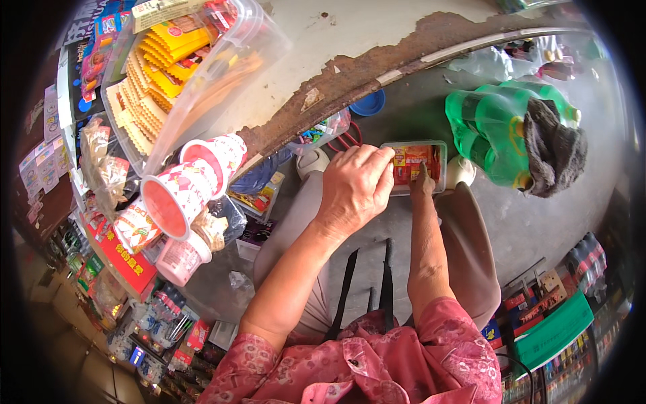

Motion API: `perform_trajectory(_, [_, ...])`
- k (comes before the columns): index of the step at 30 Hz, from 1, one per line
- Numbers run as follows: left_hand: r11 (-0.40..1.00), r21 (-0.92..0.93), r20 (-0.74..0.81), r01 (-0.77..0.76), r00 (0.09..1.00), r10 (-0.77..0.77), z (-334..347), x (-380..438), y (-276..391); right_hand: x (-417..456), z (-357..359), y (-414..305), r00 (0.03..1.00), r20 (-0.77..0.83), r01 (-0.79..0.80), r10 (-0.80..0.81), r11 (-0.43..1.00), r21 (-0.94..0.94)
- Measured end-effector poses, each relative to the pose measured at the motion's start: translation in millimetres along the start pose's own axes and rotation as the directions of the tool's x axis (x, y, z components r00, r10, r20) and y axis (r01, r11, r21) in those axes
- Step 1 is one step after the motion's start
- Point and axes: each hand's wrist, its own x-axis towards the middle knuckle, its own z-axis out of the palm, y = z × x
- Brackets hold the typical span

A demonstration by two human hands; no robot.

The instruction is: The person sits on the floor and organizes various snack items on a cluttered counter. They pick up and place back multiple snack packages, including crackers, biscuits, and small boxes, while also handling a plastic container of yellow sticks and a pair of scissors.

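Observation:
My left hand [357, 183] is raised in front of me with its fingers curled. Whether anything is inside it is hidden. Lower down, between my feet, stands a clear plastic container [442, 151] filled with red and yellow snack packets [411, 156]. My right hand [423, 183] reaches over the container's near side, thumb extended on the packets. Its other fingers are hard to make out, so I cannot tell if they grip a packet.
A worn counter edge [323, 91] runs above, bearing a clear bin [217, 86] of yellow packets and printed paper cups [184, 197]. Right of my feet stand green bottles [489, 126] with a dark cloth [552, 149] on them. Red-handled scissors [353, 134] lie beyond my left hand.

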Motion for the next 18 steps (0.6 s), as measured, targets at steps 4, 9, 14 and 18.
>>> perform_trajectory(4, [0.998, 0.006, 0.113, 0.064, 0.992, -0.064, 3, 0, -1, 39, -2, 11, 0.994, -0.103, -0.047, 0.039, 0.996, -0.076])
perform_trajectory(9, [0.991, 0.083, 0.398, 0.105, 0.908, -0.129, 8, -8, 2, -1, 15, -8, 0.995, -0.073, -0.063, 0.068, 0.996, 0.068])
perform_trajectory(14, [0.983, 0.121, 0.491, 0.136, 0.853, -0.179, 9, -10, 3, -11, 23, -11, 0.948, 0.304, 0.162, -0.097, 0.967, -0.196])
perform_trajectory(18, [0.983, 0.116, 0.487, 0.14, 0.855, -0.179, 15, -12, 7, -5, 32, 7, 0.913, 0.39, 0.256, -0.122, 0.914, -0.316])
